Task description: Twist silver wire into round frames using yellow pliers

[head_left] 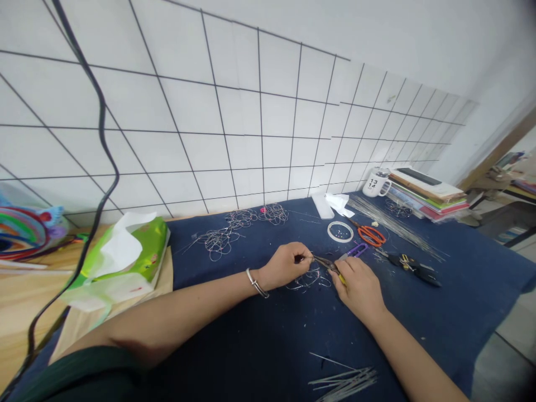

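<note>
Now right hand (pixel 360 285) holds pliers (pixel 329 265) toward left hand (pixel 288 263), wire loops (pixel 308 278) near.

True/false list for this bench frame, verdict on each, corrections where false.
1. The right hand holds the pliers. True.
2. The mug lies on its side. False: the mug stands upright.
3. The pliers' tip points toward the left hand. True.
4. The tissue pack is blue. False: the tissue pack is mainly green.
5. The scissors have orange handles. True.
</note>
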### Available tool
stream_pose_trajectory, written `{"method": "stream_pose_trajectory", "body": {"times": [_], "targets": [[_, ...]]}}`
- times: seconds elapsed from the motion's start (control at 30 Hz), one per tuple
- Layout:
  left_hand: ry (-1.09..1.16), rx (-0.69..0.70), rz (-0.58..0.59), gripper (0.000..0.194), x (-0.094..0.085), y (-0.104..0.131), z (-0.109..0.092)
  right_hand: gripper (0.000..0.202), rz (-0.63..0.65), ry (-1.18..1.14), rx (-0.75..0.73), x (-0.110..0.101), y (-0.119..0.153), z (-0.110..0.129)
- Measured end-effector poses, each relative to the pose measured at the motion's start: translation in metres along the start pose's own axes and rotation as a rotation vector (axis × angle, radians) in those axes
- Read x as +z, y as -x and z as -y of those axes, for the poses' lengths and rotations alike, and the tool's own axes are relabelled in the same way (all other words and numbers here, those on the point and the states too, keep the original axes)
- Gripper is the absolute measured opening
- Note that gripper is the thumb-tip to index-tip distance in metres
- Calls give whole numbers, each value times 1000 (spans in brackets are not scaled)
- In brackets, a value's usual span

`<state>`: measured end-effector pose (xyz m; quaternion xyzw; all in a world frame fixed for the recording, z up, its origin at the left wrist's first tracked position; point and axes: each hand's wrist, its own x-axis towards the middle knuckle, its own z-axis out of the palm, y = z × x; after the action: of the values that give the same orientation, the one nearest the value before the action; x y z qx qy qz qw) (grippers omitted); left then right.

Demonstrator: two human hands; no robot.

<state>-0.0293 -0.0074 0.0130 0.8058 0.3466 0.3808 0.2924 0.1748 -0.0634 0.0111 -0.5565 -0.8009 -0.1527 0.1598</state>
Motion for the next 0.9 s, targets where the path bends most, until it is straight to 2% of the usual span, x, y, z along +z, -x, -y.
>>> {"method": "stream_pose_trajectory", "body": {"times": [0.17, 0.4, 0.9], "targets": [[2, 13, 0, 10, 1, 1, -1, 20, -33, -11, -11, -2, -1, 0], [-9, 23, 13, 10, -1, 0, -3, 21, 8, -11, -10, -1, -1, 1], [3, 27, 0, 10, -1, 4, -9, 18, 0, 125, -51, 0, 0, 2]]}}
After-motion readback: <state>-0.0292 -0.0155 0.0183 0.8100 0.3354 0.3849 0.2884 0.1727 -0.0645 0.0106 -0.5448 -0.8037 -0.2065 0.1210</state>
